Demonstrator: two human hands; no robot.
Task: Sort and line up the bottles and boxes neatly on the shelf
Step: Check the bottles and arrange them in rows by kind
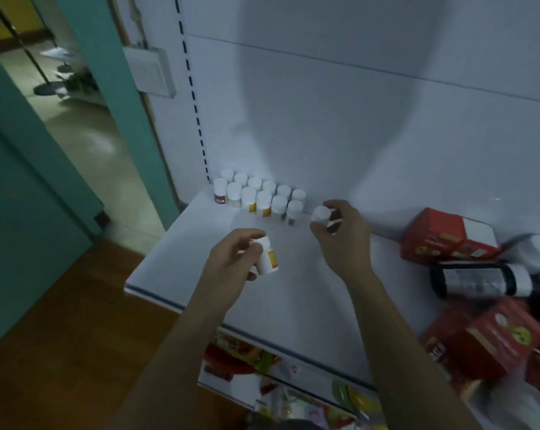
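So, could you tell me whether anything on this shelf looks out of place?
Yes: at the right, a dark bottle lies on its side among red boxes heaped at tilted angles, unlike the white-capped bottles standing in two neat rows.

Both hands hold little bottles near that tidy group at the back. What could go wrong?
The right hand holds its white-capped bottle close to the packed rows of bottles; a nudge could topple several. The left hand holds its yellow-labelled bottle tilted over the shelf; it might slip. The dark bottle lying on its side by the red boxes could roll.
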